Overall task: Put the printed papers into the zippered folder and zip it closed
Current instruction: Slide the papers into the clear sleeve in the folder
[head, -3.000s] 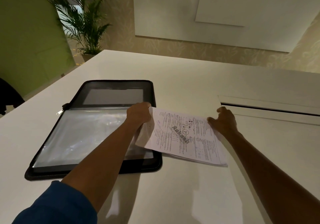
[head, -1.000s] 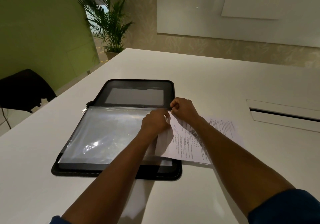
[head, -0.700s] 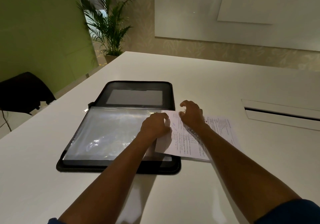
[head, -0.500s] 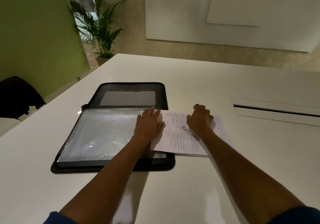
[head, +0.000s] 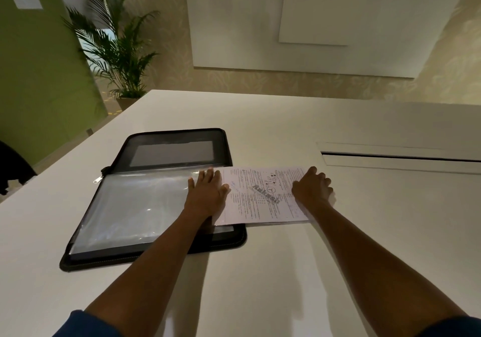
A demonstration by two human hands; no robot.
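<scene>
White table, potted palm by green wall, pale panels on patterned wallpaper, dim warm light

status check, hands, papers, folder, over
Left hand flat on the clear sleeve, right hand flat on printed papers. Papers mostly outside, left edge overlapping the folder. Folder open, unzipped. Nothing in the way.

The room is dim and yellowish. Light shines off the folder's clear sleeve. Soft arm shadows cross the table. The edges bend.

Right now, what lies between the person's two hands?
In the head view, only the printed papers lie between the left hand and right hand.
</scene>
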